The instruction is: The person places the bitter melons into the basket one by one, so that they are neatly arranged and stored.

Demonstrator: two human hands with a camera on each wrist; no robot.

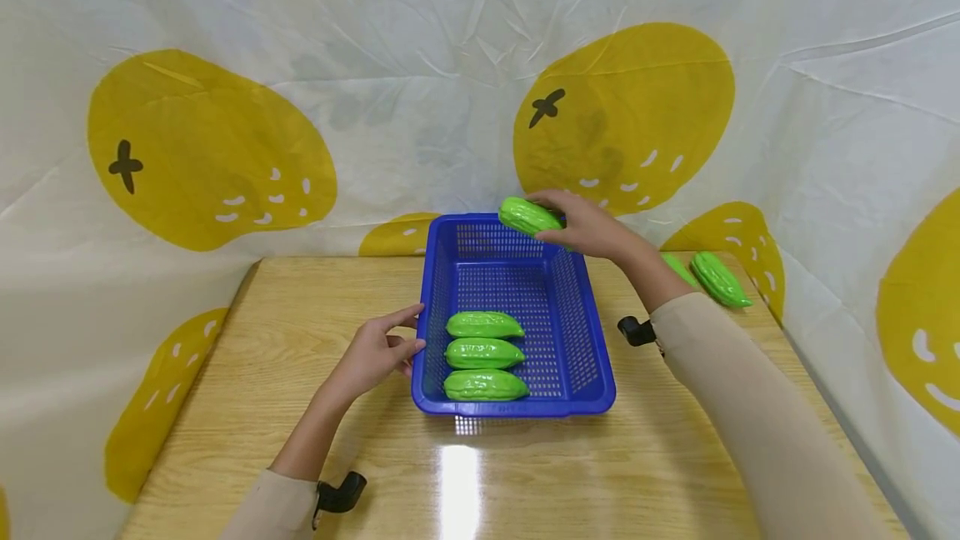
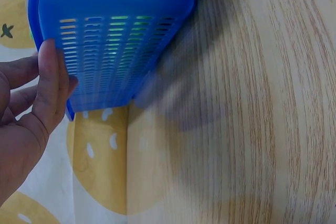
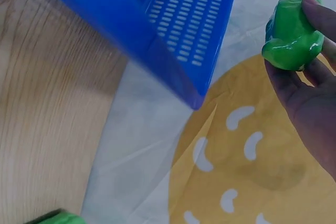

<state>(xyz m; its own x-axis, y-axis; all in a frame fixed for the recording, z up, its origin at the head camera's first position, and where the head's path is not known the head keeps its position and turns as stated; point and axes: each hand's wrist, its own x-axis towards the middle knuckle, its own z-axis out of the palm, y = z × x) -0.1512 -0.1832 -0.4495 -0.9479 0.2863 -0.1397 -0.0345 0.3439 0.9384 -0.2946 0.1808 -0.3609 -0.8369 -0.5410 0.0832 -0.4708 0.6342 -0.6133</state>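
A blue plastic basket (image 1: pixel 513 408) stands on the wooden table. Three green bitter melons (image 1: pixel 486 353) lie side by side in its near left part. My left hand (image 1: pixel 378 350) touches the basket's left side, its thumb and relaxed fingers against the outside of the rim. Over the basket's far right corner, my right hand (image 1: pixel 583 223) grips another bitter melon (image 1: pixel 523 216) between thumb and fingers. In the right wrist view this held melon (image 3: pixel 294 32) shows end-on, raised beside the basket's blue wall.
Two more bitter melons (image 1: pixel 718 278) lie at the table's back right, one partly hidden behind my right forearm. A white cloth (image 1: pixel 420 132) printed with large yellow fruit hangs behind and around the wooden table (image 1: pixel 315 298).
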